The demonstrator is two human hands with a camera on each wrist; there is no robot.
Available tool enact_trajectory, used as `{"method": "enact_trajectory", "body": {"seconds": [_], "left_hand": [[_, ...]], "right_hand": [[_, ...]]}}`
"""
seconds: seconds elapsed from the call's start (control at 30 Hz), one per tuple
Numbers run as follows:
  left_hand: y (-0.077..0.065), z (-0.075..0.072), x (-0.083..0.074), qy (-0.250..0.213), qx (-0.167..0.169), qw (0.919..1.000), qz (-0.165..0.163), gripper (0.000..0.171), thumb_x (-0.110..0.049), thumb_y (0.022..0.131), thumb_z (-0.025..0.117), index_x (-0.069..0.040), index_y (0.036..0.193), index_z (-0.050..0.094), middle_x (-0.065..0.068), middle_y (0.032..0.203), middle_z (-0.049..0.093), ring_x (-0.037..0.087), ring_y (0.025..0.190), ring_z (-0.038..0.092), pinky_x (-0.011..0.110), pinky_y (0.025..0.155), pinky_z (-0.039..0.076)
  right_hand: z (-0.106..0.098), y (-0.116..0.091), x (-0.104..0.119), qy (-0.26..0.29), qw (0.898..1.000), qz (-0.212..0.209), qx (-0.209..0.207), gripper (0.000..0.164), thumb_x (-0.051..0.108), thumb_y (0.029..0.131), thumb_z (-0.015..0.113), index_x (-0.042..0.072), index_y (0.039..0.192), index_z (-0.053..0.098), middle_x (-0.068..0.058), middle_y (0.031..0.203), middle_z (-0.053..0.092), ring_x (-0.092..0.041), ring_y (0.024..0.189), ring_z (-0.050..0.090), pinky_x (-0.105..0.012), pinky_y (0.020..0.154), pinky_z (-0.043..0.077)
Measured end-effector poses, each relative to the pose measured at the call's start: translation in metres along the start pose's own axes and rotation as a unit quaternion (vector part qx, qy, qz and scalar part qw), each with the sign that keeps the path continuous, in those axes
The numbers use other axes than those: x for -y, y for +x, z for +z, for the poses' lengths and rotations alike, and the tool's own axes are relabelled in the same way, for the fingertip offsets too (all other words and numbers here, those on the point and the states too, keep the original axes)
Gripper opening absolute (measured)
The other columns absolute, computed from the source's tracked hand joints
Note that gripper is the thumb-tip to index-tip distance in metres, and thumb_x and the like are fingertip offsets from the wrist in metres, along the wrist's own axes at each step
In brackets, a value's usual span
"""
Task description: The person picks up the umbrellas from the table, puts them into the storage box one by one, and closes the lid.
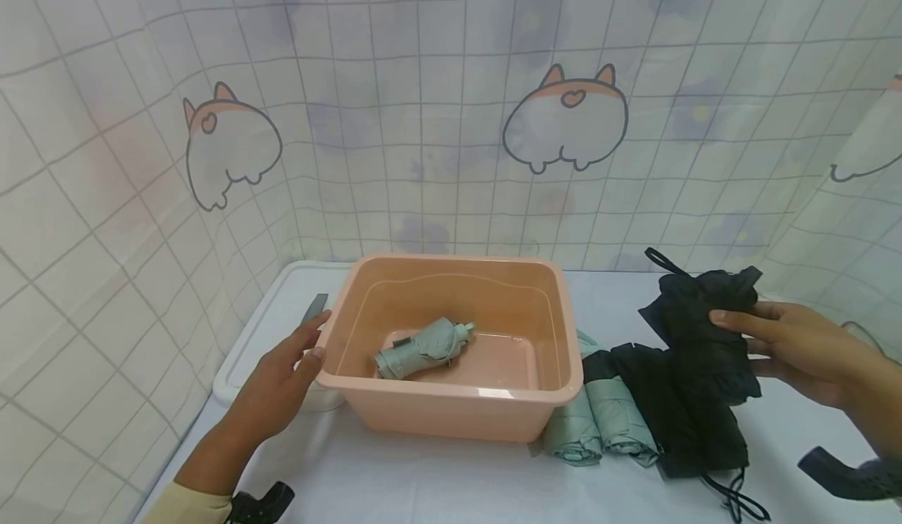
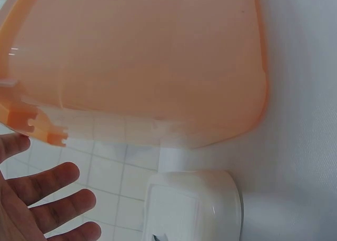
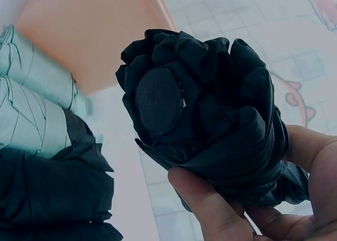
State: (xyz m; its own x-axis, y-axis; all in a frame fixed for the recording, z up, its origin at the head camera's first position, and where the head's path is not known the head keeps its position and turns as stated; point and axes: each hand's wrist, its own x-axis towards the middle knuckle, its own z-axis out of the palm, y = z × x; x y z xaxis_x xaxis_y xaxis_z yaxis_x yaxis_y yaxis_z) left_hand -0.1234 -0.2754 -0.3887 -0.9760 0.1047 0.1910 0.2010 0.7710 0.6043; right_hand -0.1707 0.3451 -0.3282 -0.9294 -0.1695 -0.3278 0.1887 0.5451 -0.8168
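A peach plastic basin [image 1: 451, 418] stands in the middle of the head view. On its floor lies one pale green folded umbrella [image 1: 423, 349]. My left hand [image 1: 271, 387] is at the basin's left rim; in the left wrist view its fingers [image 2: 63, 201] are spread and fairly straight, one fingertip at the rim. My right hand [image 1: 810, 344] grips a black folded umbrella [image 1: 712, 312] above the table, right of the basin. The right wrist view shows its oval end [image 3: 159, 101] among bunched fabric. Below it lie black folded umbrellas [image 1: 705, 438], beside two pale green rolled umbrellas [image 1: 623, 418].
Left of the basin is a white lidded box [image 1: 243, 344] with a grey flat object [image 1: 315, 307] on it, partly behind my left hand. A white cloth covers the table [image 1: 437, 481]. A tile-patterned curtain [image 1: 437, 140] surrounds the back and sides.
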Motion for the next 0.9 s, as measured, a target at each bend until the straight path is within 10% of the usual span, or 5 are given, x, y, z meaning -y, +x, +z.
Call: {"method": "enact_trajectory", "body": {"seconds": [0.9], "left_hand": [[0.001, 0.001, -0.001, 0.003, 0.003, 0.9999, -0.016, 0.055, -0.046, 0.111, 0.036, -0.03, 0.163, 0.029, 0.022, 0.149, 0.051, 0.049, 0.134, 0.049, 0.072, 0.096, 0.043]], "right_hand": [[0.01, 0.001, 0.015, 0.003, 0.999, -0.032, -0.002, 0.087, 0.04, 0.109, 0.047, -0.022, 0.152, 0.003, -0.046, 0.154, 0.019, -0.066, 0.135, 0.028, -0.06, 0.097, 0.043]]}}
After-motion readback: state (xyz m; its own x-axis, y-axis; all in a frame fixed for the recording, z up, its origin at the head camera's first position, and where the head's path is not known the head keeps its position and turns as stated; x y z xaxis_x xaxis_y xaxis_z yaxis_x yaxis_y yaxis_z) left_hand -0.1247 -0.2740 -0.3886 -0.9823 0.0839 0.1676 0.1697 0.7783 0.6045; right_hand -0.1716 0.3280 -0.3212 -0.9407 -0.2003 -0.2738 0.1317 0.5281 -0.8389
